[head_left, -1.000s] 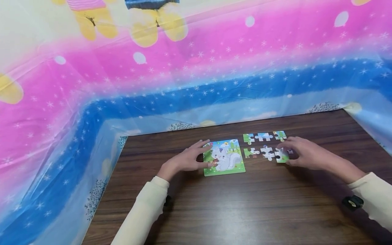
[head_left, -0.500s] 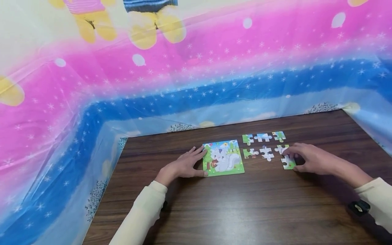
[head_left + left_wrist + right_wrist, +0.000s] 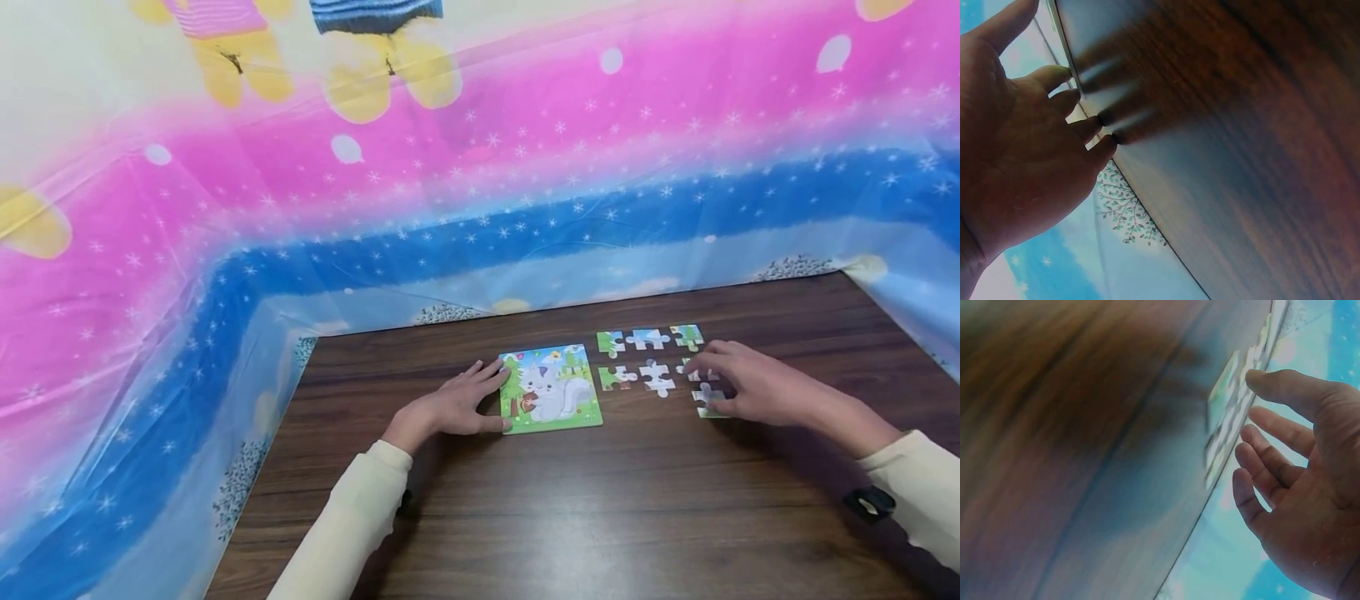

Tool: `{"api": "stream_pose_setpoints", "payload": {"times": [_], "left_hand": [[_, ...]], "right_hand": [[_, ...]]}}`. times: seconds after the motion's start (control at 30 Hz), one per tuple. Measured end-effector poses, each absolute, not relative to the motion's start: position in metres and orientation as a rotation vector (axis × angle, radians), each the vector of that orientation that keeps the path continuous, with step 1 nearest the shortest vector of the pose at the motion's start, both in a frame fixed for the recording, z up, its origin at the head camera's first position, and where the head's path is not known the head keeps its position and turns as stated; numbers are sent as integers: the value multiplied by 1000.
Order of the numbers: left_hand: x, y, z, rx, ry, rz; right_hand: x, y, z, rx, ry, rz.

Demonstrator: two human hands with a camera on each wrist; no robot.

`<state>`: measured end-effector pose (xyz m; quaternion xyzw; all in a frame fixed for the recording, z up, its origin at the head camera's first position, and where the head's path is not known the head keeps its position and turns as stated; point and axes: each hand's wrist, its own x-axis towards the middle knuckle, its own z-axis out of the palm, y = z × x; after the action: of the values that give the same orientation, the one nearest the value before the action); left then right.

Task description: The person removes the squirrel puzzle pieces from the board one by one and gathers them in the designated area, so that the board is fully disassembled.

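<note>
My left hand [image 3: 438, 408] lies at the left edge of a square picture board [image 3: 553, 400], which shows a white squirrel holding an acorn. Its fingers are spread, with thumb and fingertips right at the board's edge. Over on the right, my right hand [image 3: 768, 387] hovers low over the right-hand puzzle pieces. Its thumb overlaps the nearest jigsaw piece [image 3: 705, 398], while the index finger partly covers another jigsaw piece behind it. In the right wrist view the fingers [image 3: 1272, 465] are loosely bent, and the thumb is close to the pieces [image 3: 1225, 387].
Several loose jigsaw pieces [image 3: 648, 338] lie in rows just right of the board on the dark wooden table [image 3: 555, 517]. Behind the table hangs a pink and blue cloth [image 3: 480, 200] printed with snowflakes and balloons. Dark bands sit on both wrists.
The right hand has shifted the nearest jigsaw piece right and toward the person, away from the one behind it. The left hand has drawn back from over the board to its edge.
</note>
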<state>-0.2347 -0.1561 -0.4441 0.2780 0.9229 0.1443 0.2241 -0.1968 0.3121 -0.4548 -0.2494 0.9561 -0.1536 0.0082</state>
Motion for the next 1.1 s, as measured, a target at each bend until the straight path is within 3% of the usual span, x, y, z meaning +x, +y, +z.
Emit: {"api": "stream_pose_setpoints", "payload": {"times": [0.4,0.73,1.1], "left_hand": [[-232,-157,-444,751,2549,397],[-232,-158,-447,750,2560,408],[-232,-159,-449,747,2558,437]], "right_hand": [[-216,224,-455,-883,2952,-616],[-208,134,-463,-894,2924,-556],[-197,109,-465,-889,2969,-553]]}}
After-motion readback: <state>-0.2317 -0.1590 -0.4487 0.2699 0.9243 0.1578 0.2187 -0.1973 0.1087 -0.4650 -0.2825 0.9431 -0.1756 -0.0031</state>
